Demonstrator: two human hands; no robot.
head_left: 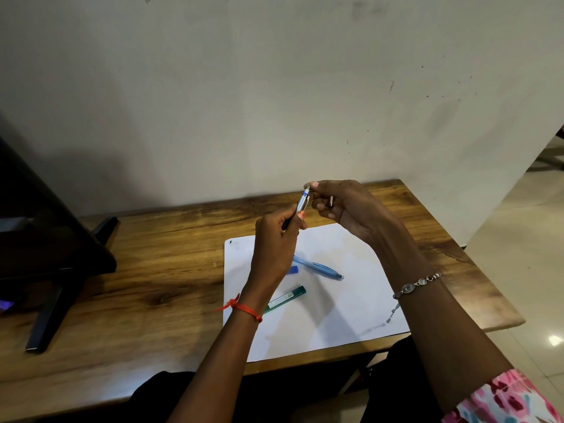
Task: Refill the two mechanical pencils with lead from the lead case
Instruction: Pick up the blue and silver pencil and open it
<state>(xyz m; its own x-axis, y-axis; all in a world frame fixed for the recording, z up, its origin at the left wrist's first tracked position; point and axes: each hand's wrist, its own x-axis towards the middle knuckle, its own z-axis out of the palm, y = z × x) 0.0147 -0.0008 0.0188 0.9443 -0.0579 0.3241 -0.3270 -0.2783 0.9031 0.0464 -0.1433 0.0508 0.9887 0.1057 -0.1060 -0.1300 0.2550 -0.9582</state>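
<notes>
The silver-blue mechanical pencil (302,203), white-tipped, stands tilted above the wooden worktop (152,254), its lower barrel clasped in the left grip (274,239); the right grip (345,206) pinches its top, a small dark cap (331,200) tucked among the fingers; the light-blue mechanical pencil (317,267) and green lead case (288,297), contents unseen, lie on white paper (351,300).

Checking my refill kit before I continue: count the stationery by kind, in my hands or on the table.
Mechanical pencils: 2, held pencil and blue pencil
Green lead case: 1
Small blue piece: 1
Small cap: 1
White paper sheet: 1
Total: 6
</notes>
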